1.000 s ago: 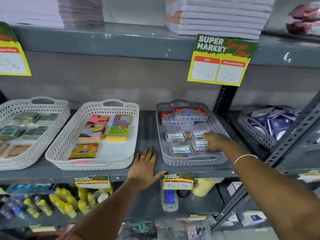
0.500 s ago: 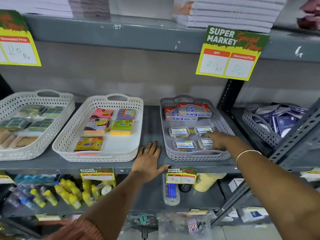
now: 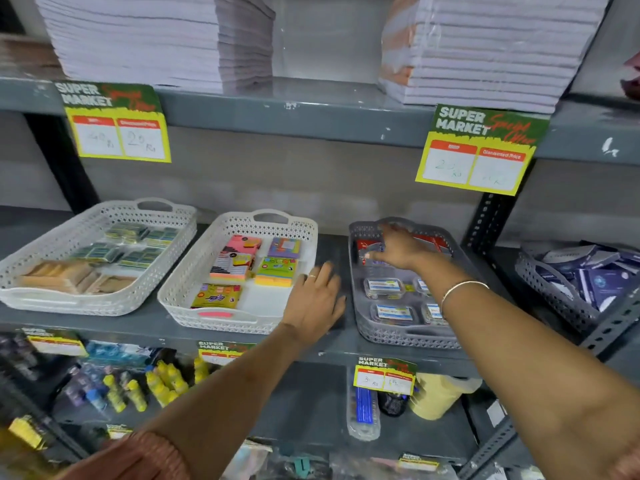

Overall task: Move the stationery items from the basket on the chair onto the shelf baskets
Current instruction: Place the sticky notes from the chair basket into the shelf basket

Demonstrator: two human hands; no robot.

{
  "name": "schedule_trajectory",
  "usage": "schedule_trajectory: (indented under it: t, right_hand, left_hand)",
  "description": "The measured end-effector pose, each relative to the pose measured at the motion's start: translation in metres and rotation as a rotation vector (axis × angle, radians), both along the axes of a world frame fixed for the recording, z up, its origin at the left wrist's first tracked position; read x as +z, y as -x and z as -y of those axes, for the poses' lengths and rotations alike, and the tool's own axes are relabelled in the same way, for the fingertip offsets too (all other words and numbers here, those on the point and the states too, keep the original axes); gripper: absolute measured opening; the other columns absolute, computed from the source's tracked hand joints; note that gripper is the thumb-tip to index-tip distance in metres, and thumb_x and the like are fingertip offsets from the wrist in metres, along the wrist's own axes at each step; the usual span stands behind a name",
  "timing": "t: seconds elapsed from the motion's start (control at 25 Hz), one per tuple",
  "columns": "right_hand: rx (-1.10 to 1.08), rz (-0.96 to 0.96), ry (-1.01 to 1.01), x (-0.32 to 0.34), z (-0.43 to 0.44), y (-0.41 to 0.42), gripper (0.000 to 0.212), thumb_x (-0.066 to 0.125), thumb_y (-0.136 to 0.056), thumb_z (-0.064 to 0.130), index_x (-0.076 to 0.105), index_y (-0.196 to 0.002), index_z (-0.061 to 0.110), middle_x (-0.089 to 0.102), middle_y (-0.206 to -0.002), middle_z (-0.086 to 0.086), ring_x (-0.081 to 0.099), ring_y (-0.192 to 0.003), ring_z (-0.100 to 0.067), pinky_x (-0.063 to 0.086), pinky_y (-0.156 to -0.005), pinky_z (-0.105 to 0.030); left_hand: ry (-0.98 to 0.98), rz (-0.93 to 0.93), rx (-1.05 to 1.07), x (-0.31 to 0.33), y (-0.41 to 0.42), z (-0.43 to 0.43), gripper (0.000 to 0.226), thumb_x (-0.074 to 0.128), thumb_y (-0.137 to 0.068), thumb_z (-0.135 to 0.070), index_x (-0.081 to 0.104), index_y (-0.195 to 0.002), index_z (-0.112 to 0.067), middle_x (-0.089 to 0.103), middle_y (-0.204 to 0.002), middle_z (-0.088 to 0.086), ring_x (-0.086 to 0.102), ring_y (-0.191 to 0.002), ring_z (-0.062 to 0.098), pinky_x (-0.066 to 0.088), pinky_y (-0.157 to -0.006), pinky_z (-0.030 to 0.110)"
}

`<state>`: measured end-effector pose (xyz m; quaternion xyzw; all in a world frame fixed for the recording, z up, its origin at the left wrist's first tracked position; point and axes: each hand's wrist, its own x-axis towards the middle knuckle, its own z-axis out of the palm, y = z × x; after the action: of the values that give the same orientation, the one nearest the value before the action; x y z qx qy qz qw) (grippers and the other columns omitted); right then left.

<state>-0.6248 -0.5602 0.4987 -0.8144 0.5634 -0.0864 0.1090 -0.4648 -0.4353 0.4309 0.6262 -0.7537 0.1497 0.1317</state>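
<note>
Grey basket (image 3: 408,336): right hand (image 3: 398,249) now farther back, fingers' grip unclear; left hand (image 3: 313,301) flat.

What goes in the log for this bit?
left hand: flat on shelf | right hand: reaching to back of grey basket, over red boxes; grip unclear

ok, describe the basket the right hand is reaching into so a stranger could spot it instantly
On the middle shelf three flat perforated baskets sit in a row under the paper stacks. The grey basket is the rightmost of the three, with the right hand at its back end. It is the only grey one, holding small clear blue-labelled boxes; the other two are white.
</note>
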Motion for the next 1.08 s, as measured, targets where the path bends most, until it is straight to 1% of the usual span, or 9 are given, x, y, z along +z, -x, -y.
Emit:
schedule_trajectory:
  t: [0.16,0.28,0.4,0.48,0.6,0.76,0.84,0.92,1.08]
  right_hand:
    - [0.100,0.016,0.105,0.015,-0.005,-0.073,0.078,0.064,-0.084,0.038,0.023,-0.143,0.009,0.035,-0.144,-0.019,0.033,-0.134,-0.035,0.036,-0.108,-0.045]
    - [0.227,0.030,0.128,0.021,-0.020,-0.140,0.078,0.066,-0.083,0.034,0.024,-0.144,0.010,0.036,-0.143,-0.018,0.032,-0.134,-0.033,0.037,-0.107,-0.044]
    - [0.386,0.013,0.147,0.021,-0.046,-0.223,0.077,0.067,-0.083,0.032,0.026,-0.143,0.008,0.037,-0.143,-0.018,0.033,-0.134,-0.033,0.037,-0.107,-0.043]
    - [0.489,0.003,0.161,0.019,-0.070,-0.283,0.075,0.067,-0.082,0.033,0.027,-0.141,0.008,0.037,-0.143,-0.017,0.033,-0.134,-0.032,0.037,-0.107,-0.042]
    - [0.623,0.007,0.152,0.009,-0.118,-0.380,0.075,0.065,-0.084,0.034,0.025,-0.143,0.009,0.035,-0.145,-0.015,0.030,-0.136,-0.030,0.034,-0.109,-0.040]
    - [0.770,0.013,0.122,-0.025,-0.191,-0.507,0.074,0.063,-0.085,0.035,0.025,-0.143,0.010,0.036,-0.145,-0.013,0.031,-0.136,-0.029,0.033,-0.109,-0.040]
    - [0.846,-0.001,0.111,-0.050,-0.226,-0.558,0.076,0.062,-0.085,0.038,0.024,-0.144,0.010,0.036,-0.145,-0.012,0.031,-0.136,-0.029,0.033,-0.110,-0.040]
    - [0.910,-0.035,0.084,-0.080,-0.256,-0.597,0.079,0.062,-0.085,0.040,0.022,-0.145,0.009,0.035,-0.146,-0.012,0.030,-0.136,-0.029,0.033,-0.110,-0.040]
    - [1.066,-0.150,-0.020,-0.149,-0.304,-0.651,0.079,0.063,-0.083,0.040,0.024,-0.144,0.007,0.037,-0.144,-0.014,0.032,-0.134,-0.031,0.032,-0.110,-0.041]
  left_hand:
    - [0.099,-0.037,0.161,0.030,-0.065,-0.004,0.049,0.035,-0.096,-0.042,0.041,-0.133,-0.010,0.026,-0.151,0.011,0.026,-0.135,0.028,0.025,-0.103,0.041]
    - [0.190,-0.077,0.282,0.029,-0.141,-0.027,0.051,0.041,-0.087,-0.045,0.056,-0.116,-0.005,0.044,-0.140,0.019,0.042,-0.127,0.034,0.029,-0.098,0.042]
    - [0.111,-0.099,0.443,0.013,-0.226,-0.073,0.063,0.035,-0.084,-0.051,0.059,-0.113,-0.001,0.048,-0.136,0.021,0.046,-0.124,0.038,0.039,-0.096,0.050]
    - [0.090,-0.109,0.537,0.000,-0.277,-0.107,0.067,0.035,-0.083,-0.051,0.059,-0.115,0.002,0.046,-0.138,0.022,0.046,-0.123,0.040,0.039,-0.094,0.056]
    - [0.033,-0.125,0.637,-0.021,-0.354,-0.164,0.068,0.036,-0.082,-0.052,0.059,-0.117,0.001,0.045,-0.139,0.021,0.045,-0.125,0.040,0.042,-0.091,0.056]
    - [-0.051,-0.125,0.774,-0.057,-0.456,-0.243,0.066,0.036,-0.081,-0.052,0.063,-0.114,-0.001,0.049,-0.136,0.020,0.045,-0.125,0.038,0.041,-0.092,0.057]
    - [-0.094,-0.148,0.850,-0.083,-0.497,-0.281,0.066,0.036,-0.084,-0.053,0.061,-0.117,-0.002,0.046,-0.139,0.020,0.041,-0.128,0.038,0.039,-0.095,0.056]
    - [-0.128,-0.168,0.904,-0.112,-0.528,-0.317,0.066,0.039,-0.087,-0.054,0.057,-0.123,-0.003,0.039,-0.144,0.019,0.033,-0.133,0.037,0.035,-0.099,0.056]
    - [-0.243,-0.283,1.002,-0.174,-0.555,-0.381,0.074,0.025,-0.088,-0.059,0.056,-0.124,-0.002,0.039,-0.143,0.020,0.035,-0.132,0.038,0.037,-0.097,0.058]
